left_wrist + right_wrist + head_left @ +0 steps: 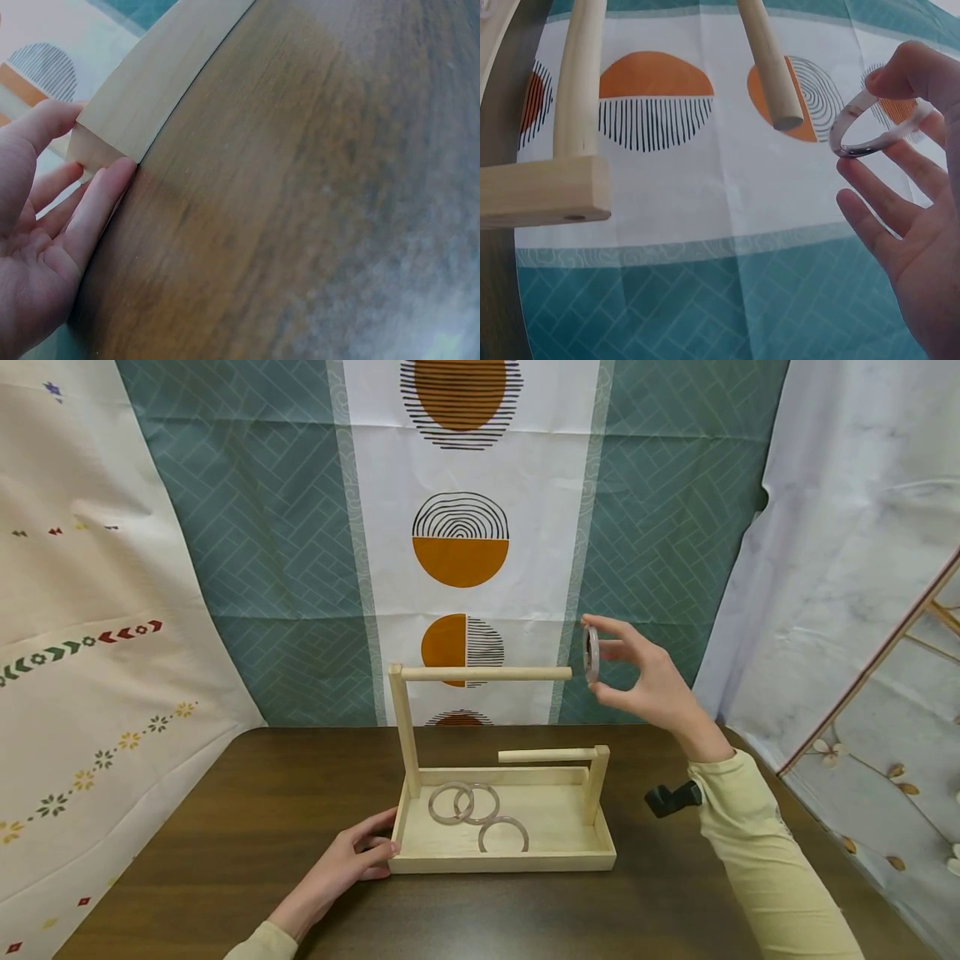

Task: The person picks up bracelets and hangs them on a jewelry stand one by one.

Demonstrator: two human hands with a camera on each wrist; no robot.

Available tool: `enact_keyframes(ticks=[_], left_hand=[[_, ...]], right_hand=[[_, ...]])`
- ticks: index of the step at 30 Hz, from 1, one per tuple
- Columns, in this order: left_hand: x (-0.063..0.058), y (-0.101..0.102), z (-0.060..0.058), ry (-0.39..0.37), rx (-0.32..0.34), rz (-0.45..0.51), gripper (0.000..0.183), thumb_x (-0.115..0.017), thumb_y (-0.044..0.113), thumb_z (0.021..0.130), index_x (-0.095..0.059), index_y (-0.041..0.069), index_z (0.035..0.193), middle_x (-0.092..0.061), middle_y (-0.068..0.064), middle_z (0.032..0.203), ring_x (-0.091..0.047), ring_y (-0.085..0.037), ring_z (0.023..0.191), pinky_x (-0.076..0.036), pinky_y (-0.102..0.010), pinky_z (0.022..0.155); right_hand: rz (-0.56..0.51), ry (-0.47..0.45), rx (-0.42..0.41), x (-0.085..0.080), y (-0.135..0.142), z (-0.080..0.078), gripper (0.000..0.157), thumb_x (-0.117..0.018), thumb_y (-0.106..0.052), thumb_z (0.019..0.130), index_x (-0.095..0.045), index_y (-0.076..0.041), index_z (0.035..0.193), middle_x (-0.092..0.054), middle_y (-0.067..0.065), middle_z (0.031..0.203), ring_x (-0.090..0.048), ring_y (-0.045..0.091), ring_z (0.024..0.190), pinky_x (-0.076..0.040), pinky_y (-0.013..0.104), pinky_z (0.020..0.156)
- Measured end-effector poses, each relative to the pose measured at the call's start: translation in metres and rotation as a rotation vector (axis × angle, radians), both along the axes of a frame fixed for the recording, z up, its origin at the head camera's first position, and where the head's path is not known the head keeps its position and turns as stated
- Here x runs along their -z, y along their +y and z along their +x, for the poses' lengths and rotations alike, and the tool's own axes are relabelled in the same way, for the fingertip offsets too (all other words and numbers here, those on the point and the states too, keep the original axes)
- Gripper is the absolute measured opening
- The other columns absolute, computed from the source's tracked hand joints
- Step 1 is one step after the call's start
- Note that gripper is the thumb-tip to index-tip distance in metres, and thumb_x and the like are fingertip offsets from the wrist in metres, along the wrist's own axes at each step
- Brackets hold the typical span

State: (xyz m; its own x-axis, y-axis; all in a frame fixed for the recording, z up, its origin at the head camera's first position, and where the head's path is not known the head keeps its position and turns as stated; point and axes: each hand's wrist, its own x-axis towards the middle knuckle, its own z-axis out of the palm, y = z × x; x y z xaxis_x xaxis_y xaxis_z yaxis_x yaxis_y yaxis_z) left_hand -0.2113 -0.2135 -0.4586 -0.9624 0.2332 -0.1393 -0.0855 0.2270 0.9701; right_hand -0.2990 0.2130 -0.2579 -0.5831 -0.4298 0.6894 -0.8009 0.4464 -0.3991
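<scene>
My right hand (648, 681) pinches a pale translucent bangle (595, 653) by its edge, between the thumb and fingers. The bangle is upright, just off the free end of the upper rod (487, 674) of a light wooden stand. In the right wrist view the bangle (889, 140) appears as a tilted loop, right of that rod's round end (787, 121). At the stand's front left corner, my left hand (348, 860) grips the wall of its tray base (502, 864). Several similar bangles lie in the tray, two of them overlapping (450, 803).
A shorter lower rod (547, 756) points left from the stand's right post (596, 785). The stand rests on a dark wooden table (225, 827). Behind hangs a teal and white patterned cloth (270, 527), with pale cloths at both sides.
</scene>
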Motion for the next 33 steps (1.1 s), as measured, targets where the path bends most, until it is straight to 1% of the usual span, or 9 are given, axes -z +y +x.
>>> enact_keyframes(ticks=[3,7,10,13,17,24,33], left_hand=[[0.000,0.000,0.000,0.001,0.002,0.004,0.068,-0.067,0.026,0.095,-0.036,0.008,0.153,-0.041,-0.025,0.150,-0.062,-0.021,0.109,-0.060,-0.039,0.086],[-0.001,0.000,0.000,0.000,0.005,0.005,0.068,-0.066,0.026,0.095,-0.035,0.008,0.153,-0.041,-0.025,0.150,-0.061,-0.021,0.109,-0.059,-0.039,0.086],[-0.001,0.000,-0.001,-0.004,0.004,0.000,0.068,-0.066,0.027,0.095,-0.035,0.009,0.153,-0.041,-0.024,0.151,-0.061,-0.021,0.109,-0.060,-0.039,0.086],[-0.001,0.000,-0.001,-0.006,0.000,-0.004,0.068,-0.066,0.027,0.095,-0.036,0.009,0.153,-0.041,-0.024,0.151,-0.061,-0.021,0.109,-0.060,-0.039,0.086],[-0.002,0.000,0.000,-0.004,-0.002,-0.004,0.069,-0.067,0.028,0.095,-0.036,0.008,0.153,-0.041,-0.024,0.150,-0.061,-0.021,0.109,-0.060,-0.039,0.086],[-0.002,0.000,0.001,-0.004,0.001,-0.001,0.069,-0.066,0.027,0.095,-0.035,0.009,0.153,-0.041,-0.024,0.150,-0.061,-0.021,0.109,-0.059,-0.039,0.086],[-0.001,-0.001,0.001,-0.002,0.010,-0.002,0.069,-0.066,0.027,0.096,-0.034,0.007,0.154,-0.041,-0.025,0.149,-0.061,-0.020,0.109,-0.060,-0.039,0.085]], right_hand=[[-0.013,-0.007,0.027,-0.001,0.002,-0.001,0.079,-0.072,0.005,0.081,-0.043,-0.021,0.150,-0.049,0.005,0.149,-0.063,0.029,0.118,-0.048,0.015,0.096],[-0.012,-0.018,0.047,0.000,0.005,-0.003,0.078,-0.073,0.003,0.082,-0.043,-0.022,0.150,-0.049,0.004,0.149,-0.060,0.030,0.122,-0.051,0.028,0.098],[0.000,-0.027,0.055,0.001,0.006,-0.005,0.078,-0.073,0.003,0.082,-0.043,-0.022,0.149,-0.048,0.006,0.151,-0.058,0.032,0.126,-0.051,0.038,0.099],[0.015,-0.044,0.057,0.001,0.007,-0.007,0.078,-0.073,0.002,0.082,-0.043,-0.022,0.149,-0.047,0.007,0.152,-0.057,0.035,0.127,-0.051,0.045,0.100],[0.031,-0.072,0.051,0.003,0.006,-0.009,0.077,-0.074,0.001,0.083,-0.042,-0.021,0.149,-0.046,0.009,0.152,-0.056,0.036,0.127,-0.049,0.051,0.101],[0.070,-0.087,0.053,0.005,0.005,-0.012,0.078,-0.075,0.002,0.082,-0.042,-0.018,0.150,-0.048,0.015,0.149,-0.054,0.038,0.128,-0.048,0.055,0.102],[0.109,-0.095,0.020,0.010,-0.001,-0.012,0.078,-0.079,0.000,0.079,-0.045,-0.014,0.148,-0.055,0.016,0.141,-0.054,0.030,0.126,-0.051,0.051,0.101]])
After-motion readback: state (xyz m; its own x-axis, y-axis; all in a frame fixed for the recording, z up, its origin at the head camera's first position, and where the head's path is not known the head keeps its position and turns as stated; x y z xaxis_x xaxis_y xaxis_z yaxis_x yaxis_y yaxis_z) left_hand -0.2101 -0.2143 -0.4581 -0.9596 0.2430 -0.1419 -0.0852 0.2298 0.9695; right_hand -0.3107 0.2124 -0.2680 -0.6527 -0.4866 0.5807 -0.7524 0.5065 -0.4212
